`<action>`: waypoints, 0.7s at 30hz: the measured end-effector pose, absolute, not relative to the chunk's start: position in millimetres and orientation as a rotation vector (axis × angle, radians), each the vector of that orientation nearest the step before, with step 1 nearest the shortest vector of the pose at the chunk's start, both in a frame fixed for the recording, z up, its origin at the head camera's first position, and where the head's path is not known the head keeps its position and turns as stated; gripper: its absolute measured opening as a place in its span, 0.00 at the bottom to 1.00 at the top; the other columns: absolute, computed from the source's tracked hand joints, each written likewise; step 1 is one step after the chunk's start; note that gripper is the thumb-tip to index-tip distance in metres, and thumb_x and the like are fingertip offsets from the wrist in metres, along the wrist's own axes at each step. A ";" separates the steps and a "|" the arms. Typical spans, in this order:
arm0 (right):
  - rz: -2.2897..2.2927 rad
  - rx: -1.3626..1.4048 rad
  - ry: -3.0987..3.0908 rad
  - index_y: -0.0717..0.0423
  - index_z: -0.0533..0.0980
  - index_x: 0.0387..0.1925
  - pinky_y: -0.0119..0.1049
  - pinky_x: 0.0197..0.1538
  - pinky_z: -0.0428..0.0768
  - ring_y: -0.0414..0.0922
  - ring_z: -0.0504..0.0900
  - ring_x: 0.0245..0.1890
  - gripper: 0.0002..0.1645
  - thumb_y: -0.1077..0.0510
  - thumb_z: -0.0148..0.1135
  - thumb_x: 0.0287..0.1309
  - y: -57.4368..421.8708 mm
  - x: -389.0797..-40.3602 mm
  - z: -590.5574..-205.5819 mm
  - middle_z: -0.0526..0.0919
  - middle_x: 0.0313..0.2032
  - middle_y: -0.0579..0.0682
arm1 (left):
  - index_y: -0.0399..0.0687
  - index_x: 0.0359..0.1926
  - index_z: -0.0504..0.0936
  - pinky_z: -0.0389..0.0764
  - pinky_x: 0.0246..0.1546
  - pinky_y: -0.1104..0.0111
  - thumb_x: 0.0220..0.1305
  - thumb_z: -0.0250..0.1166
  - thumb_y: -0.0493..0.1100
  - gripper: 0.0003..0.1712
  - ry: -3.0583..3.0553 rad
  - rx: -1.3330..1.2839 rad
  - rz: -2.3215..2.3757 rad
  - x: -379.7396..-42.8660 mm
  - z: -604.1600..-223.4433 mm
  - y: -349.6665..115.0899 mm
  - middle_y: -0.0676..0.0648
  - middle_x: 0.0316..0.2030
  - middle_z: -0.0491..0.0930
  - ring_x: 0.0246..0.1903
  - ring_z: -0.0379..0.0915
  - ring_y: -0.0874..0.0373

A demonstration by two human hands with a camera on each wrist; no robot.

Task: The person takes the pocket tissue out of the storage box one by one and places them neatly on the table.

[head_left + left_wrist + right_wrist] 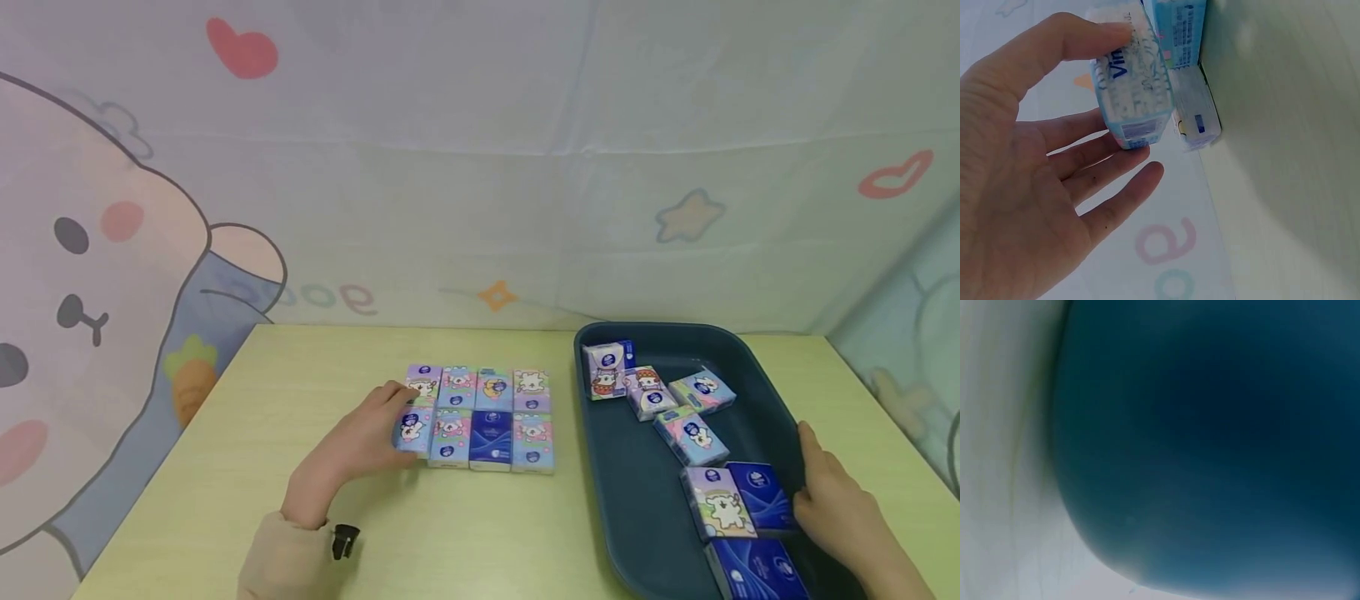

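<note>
My left hand pinches a light-blue tissue pack at the front left corner of a block of packs on the table. In the left wrist view the thumb lies on the printed side of that pack, with fingers at its other side. Purple, pink and dark blue packs, such as this dark blue tissue pack, sit side by side in two rows. At right, my right hand grips the side rim of a dark teal tray, thumb inside; its outer fingers are partly hidden. Only blurred tray wall fills the right wrist view.
Loose tissue packs lie in the tray, among them a pink and blue one and a dark blue one near the front. A printed cloth hangs behind the pale table. A black clip is by the left sleeve.
</note>
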State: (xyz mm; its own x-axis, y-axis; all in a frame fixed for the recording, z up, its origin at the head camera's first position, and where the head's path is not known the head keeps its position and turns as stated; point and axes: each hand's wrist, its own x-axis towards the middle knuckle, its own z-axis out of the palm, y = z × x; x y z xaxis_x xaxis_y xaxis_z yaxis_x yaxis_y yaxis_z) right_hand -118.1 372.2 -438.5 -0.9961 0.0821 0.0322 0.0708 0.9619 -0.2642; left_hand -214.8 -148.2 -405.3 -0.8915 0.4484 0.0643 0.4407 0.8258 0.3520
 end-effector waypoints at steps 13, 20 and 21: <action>0.418 -0.121 -3.067 0.78 0.33 0.69 0.65 0.34 0.75 0.78 0.68 0.48 0.52 0.71 0.50 0.48 372.1 -117.6 -438.3 0.62 0.51 0.85 | 0.34 0.59 0.72 0.77 0.53 0.56 0.41 0.77 0.43 0.42 3.033 0.736 0.443 -219.3 -415.9 -152.1 0.40 0.53 0.73 0.49 0.71 0.50; 0.413 -0.111 -3.054 0.78 0.34 0.69 0.65 0.34 0.74 0.78 0.68 0.48 0.52 0.71 0.51 0.48 372.3 -118.0 -438.9 0.63 0.50 0.85 | 0.34 0.58 0.72 0.77 0.52 0.56 0.40 0.78 0.45 0.42 3.055 0.741 0.421 -220.4 -423.1 -149.9 0.40 0.55 0.72 0.51 0.69 0.49; 0.412 -0.111 -3.053 0.78 0.34 0.69 0.65 0.34 0.74 0.78 0.68 0.48 0.52 0.71 0.51 0.48 372.4 -118.1 -439.0 0.63 0.50 0.85 | 0.34 0.58 0.73 0.78 0.51 0.56 0.40 0.79 0.45 0.43 3.060 0.740 0.419 -220.5 -423.8 -149.7 0.40 0.55 0.72 0.51 0.69 0.49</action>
State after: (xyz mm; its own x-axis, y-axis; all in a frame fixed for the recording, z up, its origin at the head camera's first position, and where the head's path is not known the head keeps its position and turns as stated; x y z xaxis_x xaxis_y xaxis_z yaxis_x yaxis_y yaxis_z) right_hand -118.1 372.4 -439.0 -0.9957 0.0791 0.0488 0.0633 0.9617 -0.2668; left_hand -220.5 -149.7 -423.8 -0.8907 0.4446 0.0945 0.4537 0.8565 0.2462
